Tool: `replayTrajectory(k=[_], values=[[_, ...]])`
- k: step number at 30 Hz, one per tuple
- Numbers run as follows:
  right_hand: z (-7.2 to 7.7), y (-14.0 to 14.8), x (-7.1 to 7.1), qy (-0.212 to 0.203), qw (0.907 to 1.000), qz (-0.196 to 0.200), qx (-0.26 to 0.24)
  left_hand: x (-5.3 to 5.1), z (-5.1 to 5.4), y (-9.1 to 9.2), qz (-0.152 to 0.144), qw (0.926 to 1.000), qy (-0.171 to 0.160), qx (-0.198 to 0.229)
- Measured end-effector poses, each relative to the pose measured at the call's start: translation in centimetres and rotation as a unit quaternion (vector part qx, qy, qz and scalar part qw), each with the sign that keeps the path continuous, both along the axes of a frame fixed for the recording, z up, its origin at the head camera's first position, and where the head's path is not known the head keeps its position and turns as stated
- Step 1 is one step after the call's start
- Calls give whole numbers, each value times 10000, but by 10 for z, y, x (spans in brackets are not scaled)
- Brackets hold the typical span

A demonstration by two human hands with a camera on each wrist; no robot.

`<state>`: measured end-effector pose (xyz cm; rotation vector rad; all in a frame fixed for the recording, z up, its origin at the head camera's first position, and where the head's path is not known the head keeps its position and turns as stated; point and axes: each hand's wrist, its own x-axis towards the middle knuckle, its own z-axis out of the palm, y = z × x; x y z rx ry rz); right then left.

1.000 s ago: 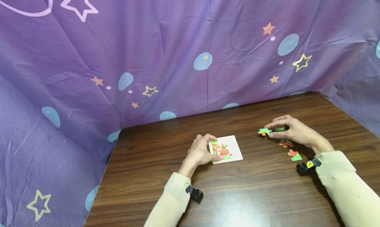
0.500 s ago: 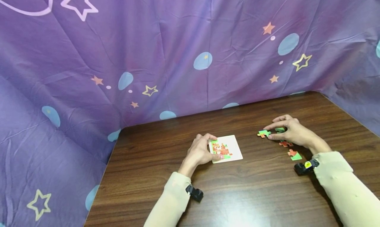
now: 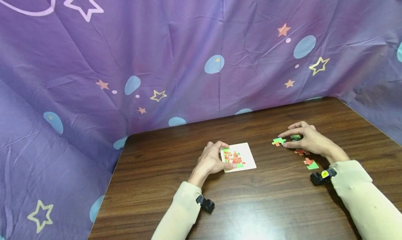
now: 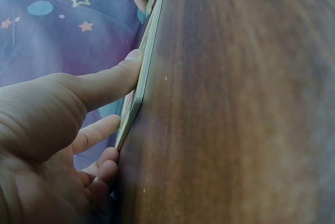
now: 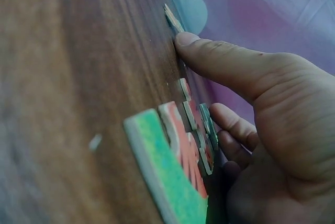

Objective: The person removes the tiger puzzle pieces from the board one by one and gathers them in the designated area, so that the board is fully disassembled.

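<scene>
A white square board (image 3: 249, 156) with joined red and green puzzle pieces (image 3: 233, 157) on its left part lies on the table. My left hand (image 3: 210, 160) grips it, thumb on the near side and fingers at the far left corner; the left wrist view shows the thumb pressed on the board (image 4: 149, 51). To the right, my right hand (image 3: 309, 140) holds a green and orange puzzle piece (image 3: 278, 141) between thumb and forefinger, at table level. That piece (image 5: 172, 19) shows just beyond the thumb in the right wrist view; the forefinger is hidden there.
Beside and below my right hand lie a green piece (image 3: 296, 137), a red piece (image 3: 302, 151) and a red-green piece (image 3: 311, 164). A purple cloth (image 3: 188, 58) with stars hangs behind and beside the brown wooden table (image 3: 176, 149).
The piece in my right hand has come down from a tilted pose to a flatter one and shifted slightly left, the hand moving with it. My left hand and the board have stayed put.
</scene>
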<state>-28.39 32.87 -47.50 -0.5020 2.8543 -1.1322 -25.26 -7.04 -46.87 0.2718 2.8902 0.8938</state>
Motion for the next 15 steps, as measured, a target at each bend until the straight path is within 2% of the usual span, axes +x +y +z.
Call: replayTrajectory(k=[5,7,15], values=[[-1,1,0,-20,10000,4,57,3,4,0,-41,10000,-4,-21],[-1,1,0,-28,10000,7,67,8,10,1,-28,9999,-101,-10],[0,0,0,91,9999,27,76,9,12,2,-7,9999,-127,-105]])
